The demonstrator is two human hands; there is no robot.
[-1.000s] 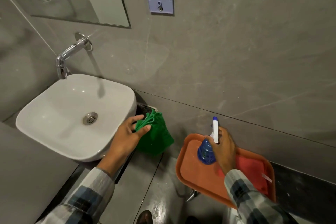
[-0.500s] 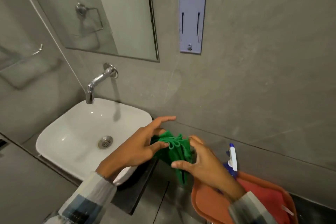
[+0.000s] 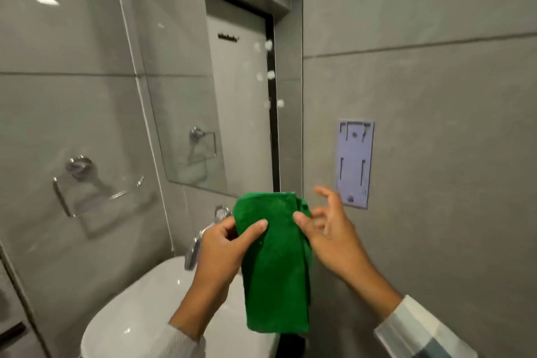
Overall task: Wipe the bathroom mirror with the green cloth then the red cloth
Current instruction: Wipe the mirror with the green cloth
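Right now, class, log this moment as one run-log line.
phase: readying cloth | left hand: pinching green cloth | right hand: thumb on cloth, fingers spread | mirror: white spots, unwiped

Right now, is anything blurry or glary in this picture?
Head view: bright glare spots on the glossy grey wall tiles; white specks on the wall mirror; the right hand has motion-blurred fingers; the folded green cloth stays fairly sharp; straight edges bow from the wide lens.

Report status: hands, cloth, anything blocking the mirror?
Left hand pinching green cloth, right hand steadying its edge, fingers spread. Cloth off the mirror. Foam spots on glass. Path clear.
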